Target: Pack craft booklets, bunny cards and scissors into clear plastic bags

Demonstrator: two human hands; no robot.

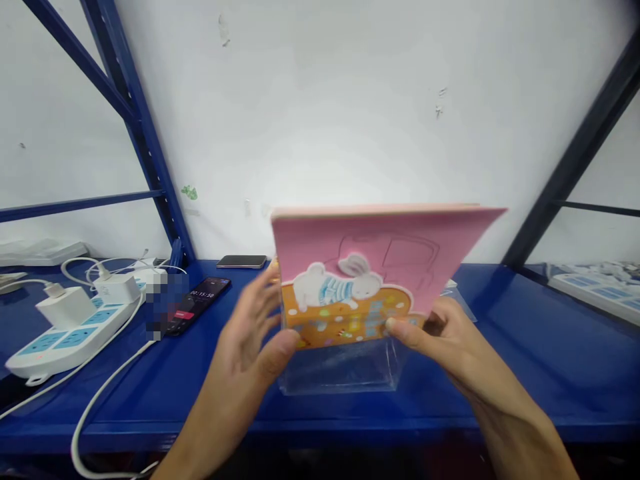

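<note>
Right hand [440,333] grasps a pink book [385,253] by its lower edge; left hand [245,327] stands open at its side, contact hidden. Whether the book enters the clear box [340,370] below is unclear. Farther off, on the blue shelf [525,373], a blur partly hides a phone [200,303].

The view looks out from the person's head, facing forward and down. The left hand [247,327] and right hand [440,337] sit close below it, in the lower middle of the frame. Beyond them, it faces a blue shelf [530,380] and, farther off, a white wall [320,113] straight ahead.
</note>
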